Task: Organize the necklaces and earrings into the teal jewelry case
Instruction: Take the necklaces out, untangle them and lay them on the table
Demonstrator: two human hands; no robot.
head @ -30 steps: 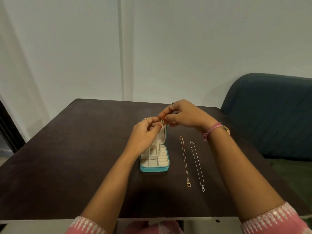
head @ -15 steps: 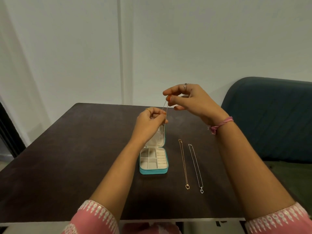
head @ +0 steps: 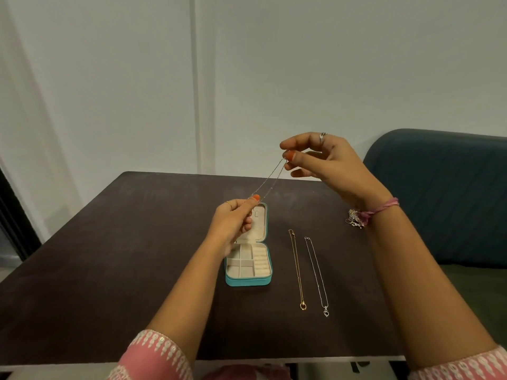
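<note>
Head view: a dark brown, matte, wooden-looking table (head: 109, 270) carries a small teal zip jewelry case (head: 249, 266) near its centre, lid open and standing upright at the case's 12 o'clock edge, cream lining showing. The base is divided into square compartments on its 9 o'clock side and ring rolls on its 3 o'clock side; nothing can be made out lying in them.

Above the case a thin, pale, beaded chain necklace (head: 270, 182) is stretched doubled between both hands, clear of the table. The left hand (head: 233, 223) pinches its lower end between thumb and forefinger, just over the lid, with the other fingers curled. The right hand (head: 323, 163), raised toward 1 o'clock from the left, pinches the upper end at thumb and fingertip, the remaining fingers loosely spread.

At the case's 3 o'clock, a fine gold chain necklace with a ring pendant (head: 297, 270) lies straight on the table, and just beside it a fine silver chain necklace with a heart pendant (head: 317, 275), the two nearly parallel and apart. A small cluster of sparkly earrings (head: 355, 218) sits toward 2 o'clock, partly hidden by the right wrist.
</note>
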